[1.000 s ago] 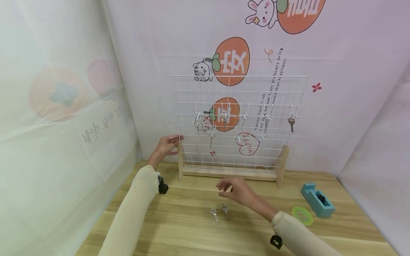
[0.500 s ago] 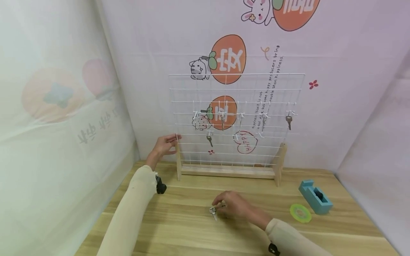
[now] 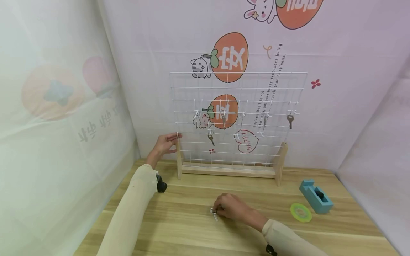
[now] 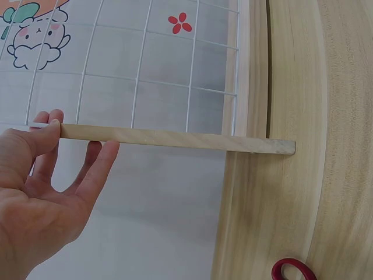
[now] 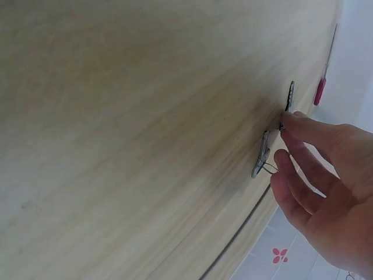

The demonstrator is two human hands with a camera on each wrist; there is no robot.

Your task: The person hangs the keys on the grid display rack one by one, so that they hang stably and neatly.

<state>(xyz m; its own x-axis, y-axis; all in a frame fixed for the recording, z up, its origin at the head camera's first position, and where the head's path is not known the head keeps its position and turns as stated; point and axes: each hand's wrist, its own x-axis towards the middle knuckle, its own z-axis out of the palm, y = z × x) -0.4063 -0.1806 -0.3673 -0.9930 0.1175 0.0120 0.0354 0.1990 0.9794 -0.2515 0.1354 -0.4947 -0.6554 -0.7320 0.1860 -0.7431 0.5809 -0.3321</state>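
Observation:
My left hand [image 3: 164,144] grips the left wooden upright [image 4: 175,139] of a white wire grid rack [image 3: 198,156], thumb in front and fingers around its edge. Low over the table, my right hand [image 3: 232,207] pinches a small silver key [image 5: 290,96] between thumb and forefinger. A second silver key [image 5: 261,154] with a thin ring lies on the wood right beside those fingers; in the head view the hand partly overlaps the keys. On the rack's white hooks hang several keys, among them a lower-left key [image 3: 211,139] and a far-right key [image 3: 290,122].
At the table's right stands a teal tape dispenser [image 3: 315,197], a yellow-green tape roll [image 3: 301,212] lying next to it. Behind the rack rises a printed white cloth [image 3: 153,89]. A red loop handle [image 4: 293,269] shows near the rack's left end.
My right hand has come down onto the two loose keys and now pinches one. The lower-left hanging key has turned on its hook. My left hand stays on the rack.

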